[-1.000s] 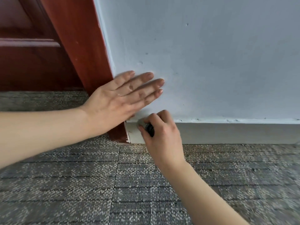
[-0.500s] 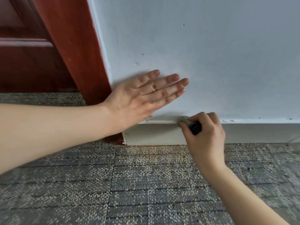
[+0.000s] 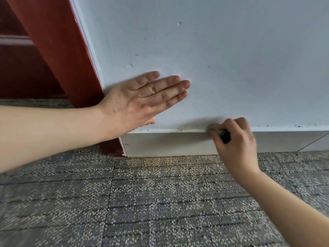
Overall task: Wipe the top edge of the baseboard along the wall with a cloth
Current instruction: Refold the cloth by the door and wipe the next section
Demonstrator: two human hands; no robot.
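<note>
Fingers [image 3: 231, 123] of the right hand [image 3: 237, 147] are curled round a small bunched cloth [image 3: 214, 127], which is pinched between them and the thumb. It is pressed onto the top edge of the baseboard [image 3: 169, 144], where that meets the wall [image 3: 231, 59]. Only a grey wad and a darker fold of the cloth are seen; the rest is hidden in the grip. The left hand [image 3: 142, 100] is laid flat on the wall just above the baseboard, near the red-brown door frame [image 3: 58, 50], its fingers straight and held close together — a brace, it would seem. The wiping stroke is judged to be in hand, and the ledge to the right, where dark specks are seen, is not yet reached. For the step to be done well, the cloth should be kept on the narrow ledge rather than on the face below. Pressure should be held even and the wad drawn along in one line — the carpet [image 3: 160, 202] is best not brushed.
</note>
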